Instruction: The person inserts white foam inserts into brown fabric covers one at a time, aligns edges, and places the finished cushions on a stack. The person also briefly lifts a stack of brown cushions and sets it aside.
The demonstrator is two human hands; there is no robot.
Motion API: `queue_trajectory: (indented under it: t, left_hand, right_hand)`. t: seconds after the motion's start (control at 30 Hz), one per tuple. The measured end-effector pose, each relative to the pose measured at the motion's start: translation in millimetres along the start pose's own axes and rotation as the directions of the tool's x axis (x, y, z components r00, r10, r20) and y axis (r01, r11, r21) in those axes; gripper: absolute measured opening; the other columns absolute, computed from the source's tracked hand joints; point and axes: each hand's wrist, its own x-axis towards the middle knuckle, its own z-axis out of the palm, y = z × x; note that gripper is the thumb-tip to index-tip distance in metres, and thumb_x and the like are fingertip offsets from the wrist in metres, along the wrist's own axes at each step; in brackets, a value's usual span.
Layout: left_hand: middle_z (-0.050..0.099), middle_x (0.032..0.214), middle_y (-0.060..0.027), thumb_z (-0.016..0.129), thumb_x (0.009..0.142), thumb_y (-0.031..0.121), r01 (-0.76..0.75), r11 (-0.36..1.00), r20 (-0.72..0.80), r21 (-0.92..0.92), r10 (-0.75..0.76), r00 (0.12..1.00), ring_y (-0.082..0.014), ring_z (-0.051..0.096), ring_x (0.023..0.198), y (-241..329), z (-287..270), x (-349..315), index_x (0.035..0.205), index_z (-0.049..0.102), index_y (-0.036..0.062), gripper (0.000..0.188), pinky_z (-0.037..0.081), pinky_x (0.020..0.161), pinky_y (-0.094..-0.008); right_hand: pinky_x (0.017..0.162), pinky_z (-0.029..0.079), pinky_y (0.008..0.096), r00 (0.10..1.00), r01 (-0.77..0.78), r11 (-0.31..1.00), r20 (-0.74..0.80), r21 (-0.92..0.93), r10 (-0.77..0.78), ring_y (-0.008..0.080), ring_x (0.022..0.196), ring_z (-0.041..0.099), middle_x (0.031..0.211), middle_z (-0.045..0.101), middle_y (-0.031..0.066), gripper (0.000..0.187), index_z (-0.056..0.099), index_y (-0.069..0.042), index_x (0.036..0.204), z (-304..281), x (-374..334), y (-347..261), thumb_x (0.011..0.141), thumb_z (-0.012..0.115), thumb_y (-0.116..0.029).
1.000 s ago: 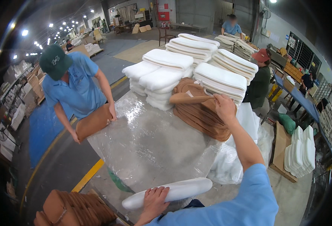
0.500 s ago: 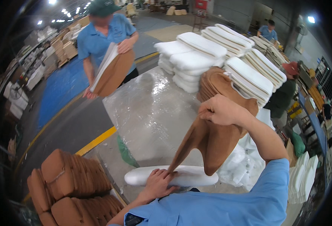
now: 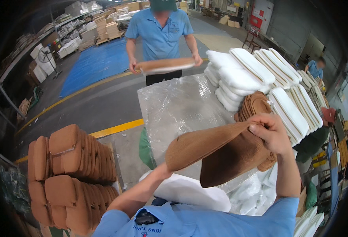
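A brown fabric cover (image 3: 225, 146) is stretched above the near side of the table, its mouth gaping toward me. My right hand (image 3: 268, 132) pinches its upper right edge between thumb and fingers. On the other side, my left forearm (image 3: 152, 179) reaches up to the cover's left end; the cover hides that hand and its fingers. Below the cover a white pad (image 3: 185, 193) leans against the table edge in front of my body. Just beyond my right hand stands a stack of similar brown covers (image 3: 255, 104).
A plastic-wrapped table (image 3: 178, 106) carries piles of white pads (image 3: 241, 75) at its far right. Across it a co-worker (image 3: 160, 35) holds a brown-and-white piece (image 3: 166, 66). Brown padded pieces (image 3: 79, 158) are stacked at left. Crumpled clear plastic (image 3: 253, 189) lies near my right arm.
The cover has been raised and spread open, and my left hand has gone from the pad to behind the cover. The pad has tilted. The co-worker now holds their piece level.
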Motion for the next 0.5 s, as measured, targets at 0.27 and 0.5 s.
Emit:
queue_trajectory:
  t: [0.27, 0.5]
  left_hand:
    - [0.071, 0.124, -0.0055, 0.056, 0.109, 0.027, -0.31, 0.927, -0.172, -0.211, 0.277, 0.945, -0.0197, 0.069, 0.11, 93, 24, 58, 0.13, 0.065, 0.0078, 0.03, 0.058, 0.094, -0.0377]
    - [0.069, 0.11, -0.0035, 0.063, 0.101, 0.006, -0.421, 0.88, -0.243, 0.219, 0.467, 0.85, -0.0141, 0.067, 0.098, 122, 71, 51, 0.124, 0.064, 0.0038, 0.023, 0.055, 0.088, -0.0309]
  right_hand:
    - [0.076, 0.047, 0.0245, 0.923, -0.191, 0.76, -0.15, 0.621, 0.354, 0.0063, 0.082, 0.06, 0.09, 0.069, -0.0051, 0.017, 0.071, -0.006, 0.101, 19, -55, 161, 0.103, 0.068, -0.022]
    - [0.098, 0.051, 0.0362, 0.921, 0.122, 0.991, -0.365, -0.057, -0.134, 0.0225, 0.117, 0.061, 0.131, 0.06, 0.0147, 0.038, 0.062, -0.005, 0.133, 162, -67, 187, 0.096, 0.069, -0.014]
